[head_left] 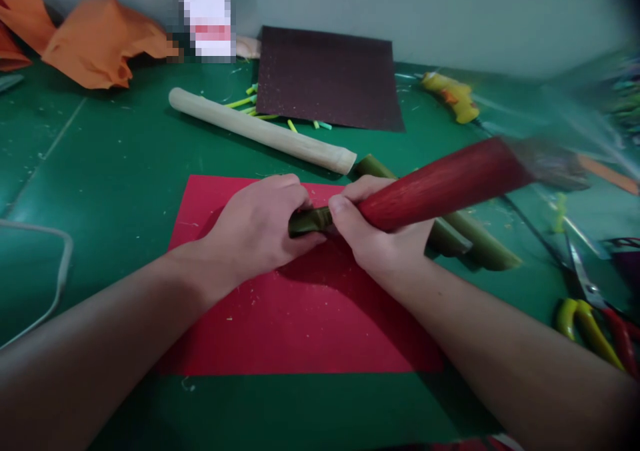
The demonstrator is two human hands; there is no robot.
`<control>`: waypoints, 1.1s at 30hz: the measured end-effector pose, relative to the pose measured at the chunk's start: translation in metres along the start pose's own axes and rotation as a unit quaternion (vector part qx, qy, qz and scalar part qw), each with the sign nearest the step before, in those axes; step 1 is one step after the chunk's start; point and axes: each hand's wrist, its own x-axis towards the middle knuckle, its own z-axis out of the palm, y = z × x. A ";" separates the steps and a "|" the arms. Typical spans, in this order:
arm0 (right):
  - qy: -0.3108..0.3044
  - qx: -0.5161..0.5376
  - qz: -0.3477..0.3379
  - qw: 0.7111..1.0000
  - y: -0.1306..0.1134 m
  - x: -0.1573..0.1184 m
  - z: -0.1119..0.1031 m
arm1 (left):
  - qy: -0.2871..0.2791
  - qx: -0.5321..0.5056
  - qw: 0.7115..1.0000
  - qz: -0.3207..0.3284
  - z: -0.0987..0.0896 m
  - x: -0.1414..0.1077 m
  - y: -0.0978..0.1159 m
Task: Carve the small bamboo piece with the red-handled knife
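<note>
My left hand (260, 221) is closed around a short piece of green bamboo (311, 222), above a red sheet (300, 328). My right hand (383, 241) grips a tool with a thick red wooden handle (445, 183), which slants up to the right. The thumb of that hand presses close to the bamboo's right end. The tool's working end is hidden by my hands, so its kind cannot be told. Other green bamboo pieces (480, 241) lie just beyond my right wrist.
A pale stick (263, 131) lies behind the red sheet. Farther back are a dark sheet (330, 78) over yellow-green strips, crumpled orange material (103, 41) and a yellow glue gun (453, 96). Scissors (593, 298) lie at right; a white cable (63, 264) curves at left.
</note>
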 end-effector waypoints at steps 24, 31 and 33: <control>0.066 -0.003 0.019 0.998 0.005 0.000 0.003 | -0.001 0.019 1.000 0.015 0.001 -0.002 -0.002; 0.058 0.028 0.044 0.997 0.003 0.000 0.004 | 0.009 0.026 0.999 0.028 0.001 -0.002 -0.002; 0.048 0.022 0.036 0.998 0.002 0.000 0.004 | 0.012 0.028 0.999 0.027 0.001 -0.002 -0.001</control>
